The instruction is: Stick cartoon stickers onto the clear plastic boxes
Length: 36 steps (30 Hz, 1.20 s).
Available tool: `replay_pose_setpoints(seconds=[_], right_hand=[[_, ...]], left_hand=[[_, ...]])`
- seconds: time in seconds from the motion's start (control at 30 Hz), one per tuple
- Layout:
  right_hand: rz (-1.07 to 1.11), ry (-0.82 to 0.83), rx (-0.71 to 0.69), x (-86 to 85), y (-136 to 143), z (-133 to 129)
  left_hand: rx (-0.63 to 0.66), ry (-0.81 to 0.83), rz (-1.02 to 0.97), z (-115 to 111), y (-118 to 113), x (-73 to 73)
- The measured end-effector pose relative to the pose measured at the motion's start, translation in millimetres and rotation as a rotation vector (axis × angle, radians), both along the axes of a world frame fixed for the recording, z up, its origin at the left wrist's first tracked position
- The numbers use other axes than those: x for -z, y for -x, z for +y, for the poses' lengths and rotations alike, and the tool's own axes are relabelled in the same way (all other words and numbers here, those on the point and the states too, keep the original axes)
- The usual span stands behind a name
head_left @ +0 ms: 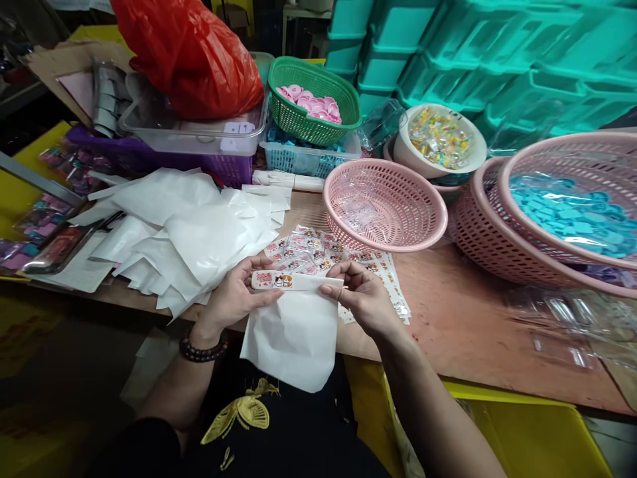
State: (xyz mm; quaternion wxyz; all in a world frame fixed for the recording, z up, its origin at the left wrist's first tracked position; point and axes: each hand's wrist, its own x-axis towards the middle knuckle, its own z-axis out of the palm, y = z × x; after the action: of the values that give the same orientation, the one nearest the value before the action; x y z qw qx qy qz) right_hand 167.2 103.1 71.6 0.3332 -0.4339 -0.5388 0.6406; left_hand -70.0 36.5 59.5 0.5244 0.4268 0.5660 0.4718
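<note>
1. The strip [279, 280], printed with cats toward its left end, was up between both hands, near the front edge of the surface [462, 312].
2. My left hand [236, 292] pinched the printed end and my right hand [365, 302] the plain end, fingers narrowed on it; I judged that this two-ended grip kept it flat and steady.
3. A white paper [293, 338] hung below the strip; I could not tell whether they were joined.
4. Just beyond lay printed sheets [391, 275], probably placed for a short reach.
5. To their left, a loose pile [199, 229] of white papers spread out, seemingly clear of my working spot.
6. Farther back, a pink basket [415, 222] held clear bags [361, 206]; a green basket [303, 126] of pink pieces [311, 103] sat on a blue tub [298, 159], presumably saving room.
</note>
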Motion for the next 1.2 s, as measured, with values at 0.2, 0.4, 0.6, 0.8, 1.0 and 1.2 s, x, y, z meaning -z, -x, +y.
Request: replay_pose_setpoints(seconds=[0.2, 0.4, 0.6, 0.8, 1.0, 1.2], right_hand=[[-0.580, -0.655, -0.070, -28.2, -11, -22], [-0.550, -0.690, -0.193, -41.6, 11, -37], [-0.254, -0.321, -0.097, -28.4, 12, -30], [-0.245, -1.017, 0.048, -20.5, 4, -46], [-0.054, -0.720, 0.354, -5.6, -7, -22], [-0.226, -0.632, 0.022, 20.1, 6, 3]], left_hand=[[0.023, 0.065, -0.067, -4, -5, 2.8], [0.083, -0.127, 0.066, -6, -24, -7.0], [-0.024, -0.115, 0.004, -9, -31, 1.8], [0.074, 0.075, -0.077, -21, -24, 4.1], [-0.575, -0.100, 0.102, -40, 44, -1.5], [-0.927, -0.315, 0.571, -6, 119, -12.8]])
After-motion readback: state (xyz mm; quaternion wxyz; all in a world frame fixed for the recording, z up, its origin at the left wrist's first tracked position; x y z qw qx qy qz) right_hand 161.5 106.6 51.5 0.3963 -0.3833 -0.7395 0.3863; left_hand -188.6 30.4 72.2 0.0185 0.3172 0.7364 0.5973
